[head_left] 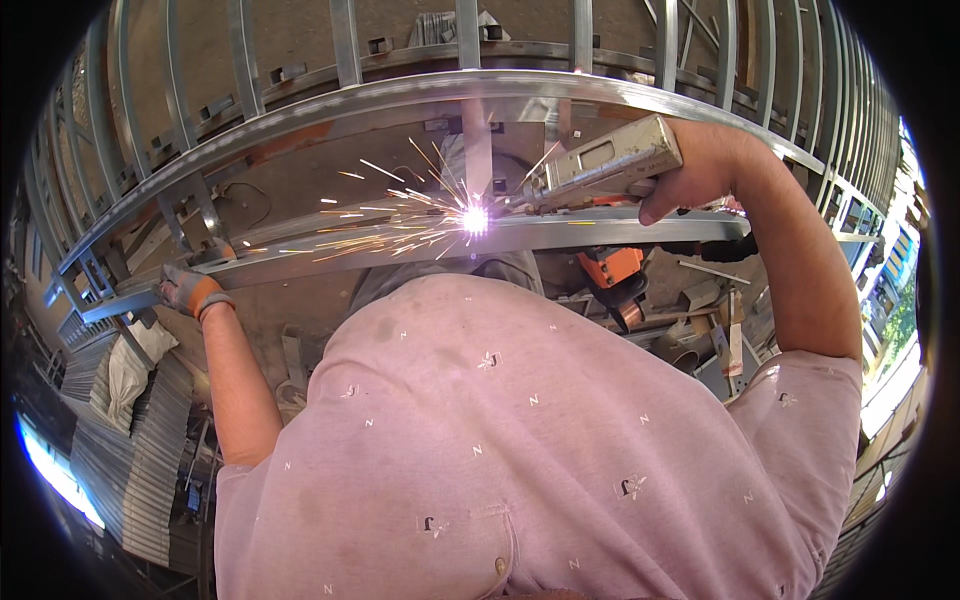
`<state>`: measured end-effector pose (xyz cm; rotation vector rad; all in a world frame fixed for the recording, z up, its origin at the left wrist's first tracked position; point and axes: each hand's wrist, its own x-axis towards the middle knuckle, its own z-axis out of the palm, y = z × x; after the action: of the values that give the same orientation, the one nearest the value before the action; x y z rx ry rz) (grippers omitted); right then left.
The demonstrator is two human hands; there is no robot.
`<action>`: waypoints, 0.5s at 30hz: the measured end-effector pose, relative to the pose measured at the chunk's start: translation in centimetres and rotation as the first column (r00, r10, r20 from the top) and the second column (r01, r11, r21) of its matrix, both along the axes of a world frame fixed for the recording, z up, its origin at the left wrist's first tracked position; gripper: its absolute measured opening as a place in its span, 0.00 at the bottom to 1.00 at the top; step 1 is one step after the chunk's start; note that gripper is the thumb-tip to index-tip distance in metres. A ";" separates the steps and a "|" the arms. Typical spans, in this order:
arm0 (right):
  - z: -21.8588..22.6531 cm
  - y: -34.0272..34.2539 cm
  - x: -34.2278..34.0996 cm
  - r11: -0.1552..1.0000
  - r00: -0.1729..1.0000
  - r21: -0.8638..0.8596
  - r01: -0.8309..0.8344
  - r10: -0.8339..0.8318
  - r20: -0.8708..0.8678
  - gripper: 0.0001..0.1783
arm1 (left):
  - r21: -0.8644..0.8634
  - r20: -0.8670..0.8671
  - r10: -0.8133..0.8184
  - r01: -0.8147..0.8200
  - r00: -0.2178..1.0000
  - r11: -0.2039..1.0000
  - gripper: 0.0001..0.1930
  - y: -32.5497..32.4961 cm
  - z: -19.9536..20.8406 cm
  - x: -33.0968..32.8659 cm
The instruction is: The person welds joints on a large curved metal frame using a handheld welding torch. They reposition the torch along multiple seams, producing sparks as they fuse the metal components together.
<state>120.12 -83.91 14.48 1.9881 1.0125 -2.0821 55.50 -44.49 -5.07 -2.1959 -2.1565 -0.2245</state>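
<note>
My right hand (695, 172) is closed around the back of a boxy, worn grey welding gun (610, 160), which slants down to the left. At its tip a dazzling pinkish-white arc (475, 218) burns on a long metal bar (590, 232), and orange sparks spray out to the left. The glare hides the joint itself. At the bar's far left end, my left hand (190, 290), in a grey and orange glove, is closed on the metal. An upright metal strip (477, 150) meets the bar at the glowing spot.
A curved metal rail (400, 92) and several upright bars (345, 45) stand beyond. Below the bar lie an orange and black tool (612, 268) and scrap pieces (725, 335). Corrugated sheets (150, 450) and a whitish sack (130, 370) are at the left.
</note>
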 end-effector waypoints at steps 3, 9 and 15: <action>0.0 0.0 0.1 1.000 1.000 -0.016 -0.013 0.014 0.007 0.39 | 0.002 0.016 -0.013 0.013 1.000 1.000 0.19 0.0 0.2 0.1; 0.1 -0.1 0.1 0.999 1.000 -0.036 -0.005 0.005 0.007 0.38 | 0.024 0.003 0.048 -0.048 0.999 0.999 0.19 -0.5 0.8 1.4; 0.4 0.0 0.5 0.998 0.999 -0.054 -0.037 0.036 -0.017 0.41 | 0.010 0.059 0.053 -0.054 0.997 0.998 0.18 -0.7 1.1 2.1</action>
<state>120.58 -83.93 14.84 1.9158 0.9757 -2.0874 57.55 -45.18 -4.01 -2.1482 -2.2350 -0.3025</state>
